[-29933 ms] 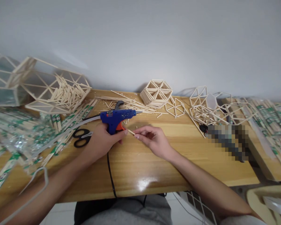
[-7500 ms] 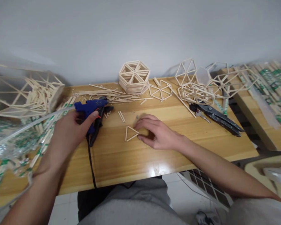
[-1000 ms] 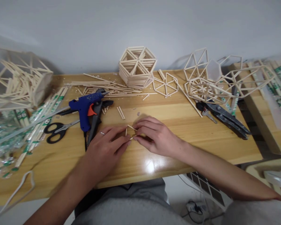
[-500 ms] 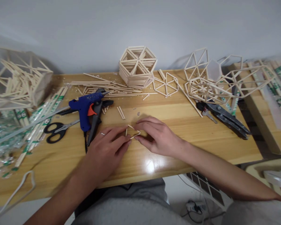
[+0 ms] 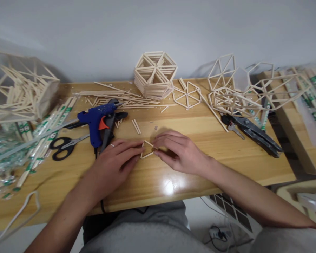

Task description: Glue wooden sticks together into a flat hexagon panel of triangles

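Between my hands lies a small triangle of short wooden sticks, on or just above the tabletop. My left hand, with a ring on one finger, is closed at its left side, fingertips against the upright stick. My right hand pinches the right corner, which its fingertips partly hide. Two loose short sticks lie just beyond the triangle. To the left, a blue glue gun with an orange trigger rests on a dark tool, near black-handled scissors.
A stack of hexagonal stick frames stands at the back, beside a single flat hexagon. Long sticks lie behind the glue gun. Open stick frameworks, keys and a black cutter are on the right; wrapped chopsticks lie left.
My left hand has drawn back slightly to the left, its fingers uncovering the triangle's lower left corner. My right hand has shifted a little to the right, and more of the triangle shows.
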Available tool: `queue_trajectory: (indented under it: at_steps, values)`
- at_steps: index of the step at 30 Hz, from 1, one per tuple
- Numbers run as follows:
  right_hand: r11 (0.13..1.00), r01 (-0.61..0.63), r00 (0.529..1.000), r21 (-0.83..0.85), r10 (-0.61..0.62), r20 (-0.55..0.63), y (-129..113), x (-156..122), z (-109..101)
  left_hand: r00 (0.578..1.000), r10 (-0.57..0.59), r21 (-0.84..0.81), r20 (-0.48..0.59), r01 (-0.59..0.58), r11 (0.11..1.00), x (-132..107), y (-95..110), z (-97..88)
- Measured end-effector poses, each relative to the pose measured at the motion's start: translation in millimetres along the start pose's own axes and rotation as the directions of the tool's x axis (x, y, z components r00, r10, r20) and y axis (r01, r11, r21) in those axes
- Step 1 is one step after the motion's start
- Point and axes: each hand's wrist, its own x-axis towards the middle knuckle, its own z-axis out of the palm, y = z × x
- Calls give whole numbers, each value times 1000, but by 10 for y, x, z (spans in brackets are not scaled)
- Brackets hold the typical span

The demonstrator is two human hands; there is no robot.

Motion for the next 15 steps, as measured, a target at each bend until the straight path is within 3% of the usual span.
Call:
queue_trajectory:
  at_steps: [7,15]
  values:
    - [993,79,995,-91,-72,73,-37,14,14,1000,14,24,7,-15,1000,-16,-11,8]
    - [986,58,988,-154,-35,151,-103,34,13,1000,23,18,-7,-23,1000,-26,-4,19]
